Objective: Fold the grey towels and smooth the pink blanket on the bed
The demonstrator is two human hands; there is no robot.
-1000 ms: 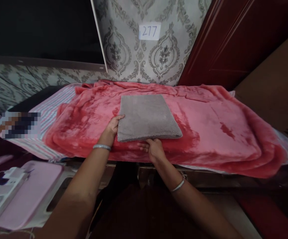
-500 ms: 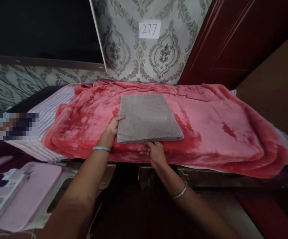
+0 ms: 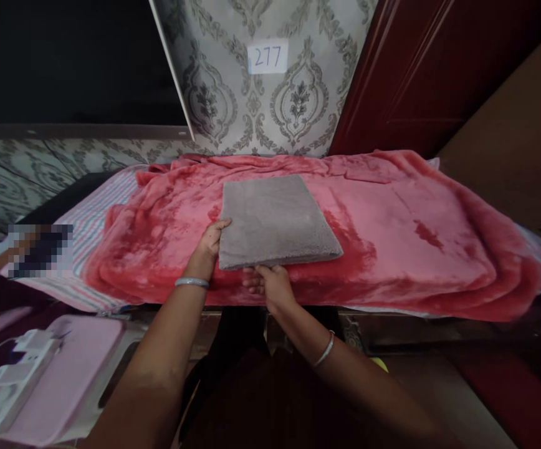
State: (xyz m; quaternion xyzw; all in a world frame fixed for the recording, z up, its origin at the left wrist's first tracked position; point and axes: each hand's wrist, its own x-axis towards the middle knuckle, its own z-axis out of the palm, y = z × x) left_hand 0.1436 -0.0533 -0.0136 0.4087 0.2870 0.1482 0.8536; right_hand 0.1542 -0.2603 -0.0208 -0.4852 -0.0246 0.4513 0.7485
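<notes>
A square of grey plush cloth [image 3: 275,218], folded into a flat stack, lies on the pink-red blanket [image 3: 406,249]. My left hand [image 3: 214,238] grips its left edge, with the thumb on top and the other fingers mostly hidden behind the edge. At the front edge, my right hand [image 3: 273,287] touches the cloth near its thumb. The fingers of that hand are loosely bent and slightly apart, just below the edge and in front of the blanket's side.
Striped fabric [image 3: 81,215] shows under the blanket's left end. A dark screen [image 3: 74,62] is at the upper left, and a paper marked 277 [image 3: 268,56] is on the patterned wall. A power strip [image 3: 15,374] lies by a pink padded surface [image 3: 74,374] at lower left.
My right hand has slid left along the cloth's front edge. My left hand stays at the left edge, and the cloth lies much as before. The view has shifted slightly.
</notes>
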